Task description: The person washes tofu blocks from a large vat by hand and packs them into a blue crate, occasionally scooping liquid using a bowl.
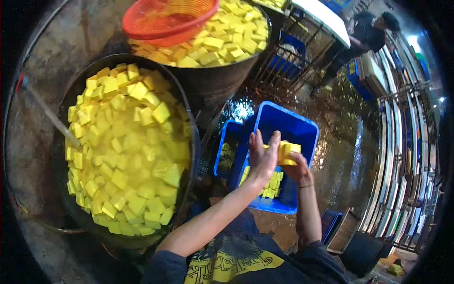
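Several yellow tofu blocks [287, 152] are clasped between my two hands above a blue crate [309, 135]. My left hand [263, 158] presses against their left side, fingers fairly straight and thumb up. Curled around their right side is my right hand [301, 171]. Lower in the crate, more yellow tofu pieces [272, 185] lie in rows, partly hidden behind my left forearm. To my left stands a large round vat [188, 189] full of yellow blocks in cloudy yellow liquid.
A second vat [203, 80] of yellow blocks stands beyond, with a red plastic basket [165, 21] on top. A hose [52, 116] runs into the near vat. A smaller blue bin [221, 149] adjoins the crate. Tray racks [397, 156] line the right; a person [369, 33] stands at the back.
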Demonstrator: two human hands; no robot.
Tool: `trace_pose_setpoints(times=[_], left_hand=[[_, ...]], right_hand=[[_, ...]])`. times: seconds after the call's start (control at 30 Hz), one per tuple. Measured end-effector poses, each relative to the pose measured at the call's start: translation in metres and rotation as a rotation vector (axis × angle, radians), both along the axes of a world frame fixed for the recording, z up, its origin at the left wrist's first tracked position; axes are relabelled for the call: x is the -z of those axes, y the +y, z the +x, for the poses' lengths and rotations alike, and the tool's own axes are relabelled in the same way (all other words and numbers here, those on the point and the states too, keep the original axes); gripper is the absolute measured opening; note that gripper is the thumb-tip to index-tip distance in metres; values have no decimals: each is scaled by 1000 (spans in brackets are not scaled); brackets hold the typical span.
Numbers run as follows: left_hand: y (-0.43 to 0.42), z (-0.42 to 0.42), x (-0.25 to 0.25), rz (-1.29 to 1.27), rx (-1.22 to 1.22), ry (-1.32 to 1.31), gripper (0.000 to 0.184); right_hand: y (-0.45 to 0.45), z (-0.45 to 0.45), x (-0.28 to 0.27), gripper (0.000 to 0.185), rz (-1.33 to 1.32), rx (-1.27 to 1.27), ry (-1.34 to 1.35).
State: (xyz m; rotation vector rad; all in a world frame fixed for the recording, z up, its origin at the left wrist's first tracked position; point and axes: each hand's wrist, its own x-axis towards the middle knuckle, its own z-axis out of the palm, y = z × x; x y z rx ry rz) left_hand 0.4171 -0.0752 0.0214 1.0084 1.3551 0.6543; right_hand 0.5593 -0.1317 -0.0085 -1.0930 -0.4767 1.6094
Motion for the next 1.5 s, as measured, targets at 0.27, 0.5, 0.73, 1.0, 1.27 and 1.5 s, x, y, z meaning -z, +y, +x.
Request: trace_pose_setpoints(times=[0.27, 0.5, 0.73, 1.0, 1.27, 1.5], left_hand=[[40, -63, -45, 198, -48, -399, 57], [60, -135, -94, 523, -269, -215, 56], [41, -252, -95, 498, -78, 510, 40], [6, -264, -39, 307, 336, 866, 41], [10, -284, 8, 138, 569, 713, 42], [10, -378, -45, 337, 415, 449, 47]], right_hand=[[50, 21, 260, 48, -572, -199, -928], [-25, -32, 448, 59, -653, -474, -1528], [18, -8, 364, 58, -633, -410, -1532], [133, -140, -84, 25, 590, 57, -1050], [173, -299, -83, 56, 1011, -561, -1953], [223, -296, -40, 33, 860, -737, -1830]])
